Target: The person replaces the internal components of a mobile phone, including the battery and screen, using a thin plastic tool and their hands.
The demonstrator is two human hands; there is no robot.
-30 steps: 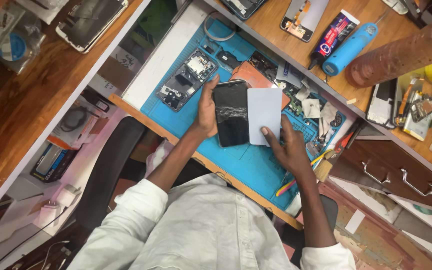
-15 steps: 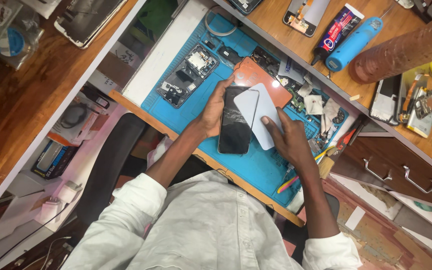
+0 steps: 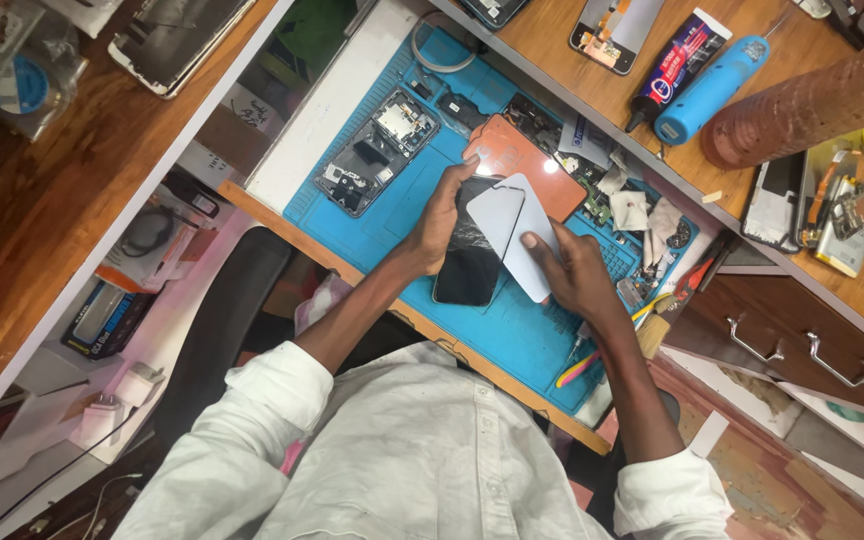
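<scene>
Phone [image 3: 469,262]: dark, cracked glass, over blue mat [image 3: 407,195], held in left hand [image 3: 439,215].
White sheet [image 3: 512,232]: pinched in right hand [image 3: 570,270], overlapping phone's right edge.
Technique: best squared to one long edge first.
Clearance: opened phone chassis [image 3: 377,152] left, orange pad [image 3: 512,160] just beyond; surface edge near.

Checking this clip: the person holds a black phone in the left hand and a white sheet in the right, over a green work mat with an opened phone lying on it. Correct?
Not quite: the work mat is blue, not green, as the head view shows. The rest holds: the left hand grips the black phone, the right hand holds the white sheet, and the opened phone lies on the mat.
</scene>
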